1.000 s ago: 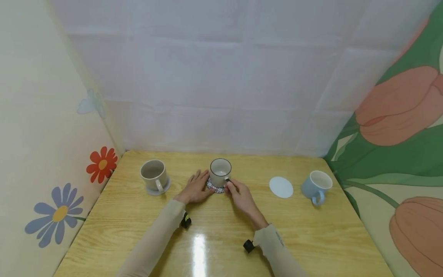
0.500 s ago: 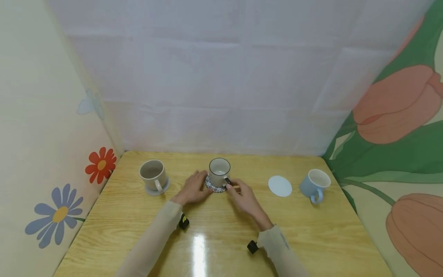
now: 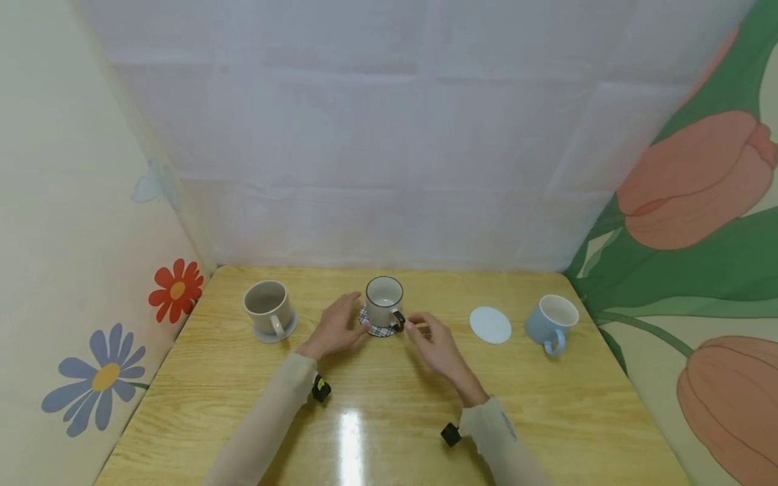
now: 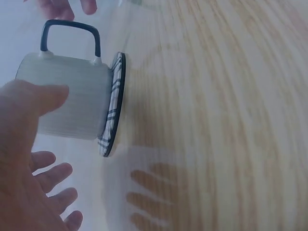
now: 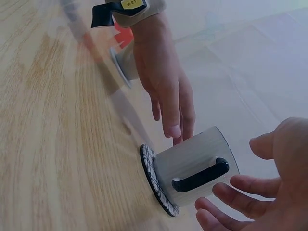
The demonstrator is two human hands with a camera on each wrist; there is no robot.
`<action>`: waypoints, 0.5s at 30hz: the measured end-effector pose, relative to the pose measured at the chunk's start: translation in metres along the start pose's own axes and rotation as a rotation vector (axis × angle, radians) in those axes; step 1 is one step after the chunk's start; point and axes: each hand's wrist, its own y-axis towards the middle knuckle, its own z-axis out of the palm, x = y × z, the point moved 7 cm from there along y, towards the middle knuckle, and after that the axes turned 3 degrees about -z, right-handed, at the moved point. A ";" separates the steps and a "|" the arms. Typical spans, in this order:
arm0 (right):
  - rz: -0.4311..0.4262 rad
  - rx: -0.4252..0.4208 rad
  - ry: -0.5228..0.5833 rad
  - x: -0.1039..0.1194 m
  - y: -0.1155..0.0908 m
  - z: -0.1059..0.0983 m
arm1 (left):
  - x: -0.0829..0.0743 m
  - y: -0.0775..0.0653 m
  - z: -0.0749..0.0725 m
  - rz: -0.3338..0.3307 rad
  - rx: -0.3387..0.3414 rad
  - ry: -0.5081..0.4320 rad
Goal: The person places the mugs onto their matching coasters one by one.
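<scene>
A pale mug [image 3: 383,307] with a dark rim and a black-edged handle stands upright on a round plaid coaster [image 3: 380,331] near the middle of the table. My left hand [image 3: 334,329] is beside the mug's left side, fingers relaxed and spread, holding nothing. On the other side my right hand [image 3: 435,345] has its fingers loosely bent just off the handle [image 5: 201,176]. In the left wrist view the thumb overlaps the mug's body [image 4: 77,108], and the plaid coaster [image 4: 113,106] lies flat under its base.
At the left a beige mug [image 3: 267,307] stands on a grey coaster [image 3: 290,331]. Toward the right lie a white round coaster [image 3: 490,325] and a light-blue mug [image 3: 550,324] standing on the wooden table [image 3: 389,412]. A white cloth wall [image 3: 377,155] rises behind the table.
My right hand has let go of the mug's handle and drawn back to the right. My left hand has lifted slightly away from the coaster. The mug stays on the plaid coaster.
</scene>
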 end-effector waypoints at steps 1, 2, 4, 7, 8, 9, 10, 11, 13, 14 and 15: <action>0.001 -0.004 0.000 0.000 0.000 -0.002 | 0.000 0.000 -0.002 -0.005 -0.002 -0.014; -0.001 -0.008 -0.003 0.001 0.000 -0.003 | -0.001 0.000 -0.003 -0.011 -0.003 -0.027; -0.013 -0.012 -0.007 0.002 -0.001 -0.007 | -0.002 -0.001 -0.006 -0.021 -0.004 -0.041; -0.024 -0.011 -0.019 0.003 -0.003 -0.011 | -0.006 -0.004 -0.011 -0.012 -0.013 -0.060; -0.028 -0.012 -0.022 0.004 -0.003 -0.013 | -0.008 -0.005 -0.012 -0.004 -0.019 -0.062; -0.028 -0.012 -0.030 0.004 -0.004 -0.015 | -0.010 -0.005 -0.013 0.009 -0.027 -0.062; -0.024 -0.012 -0.036 0.004 -0.004 -0.017 | -0.012 -0.006 -0.014 0.018 -0.032 -0.062; -0.016 -0.012 -0.042 0.004 -0.005 -0.019 | -0.013 -0.006 -0.016 0.029 -0.039 -0.061; -0.015 -0.013 -0.046 0.004 -0.005 -0.023 | -0.016 -0.006 -0.018 0.048 -0.053 -0.055; -0.016 -0.016 -0.047 0.004 -0.005 -0.026 | -0.018 -0.006 -0.020 0.056 -0.060 -0.051; -0.024 -0.018 -0.051 0.005 -0.005 -0.028 | -0.020 -0.006 -0.021 0.064 -0.068 -0.046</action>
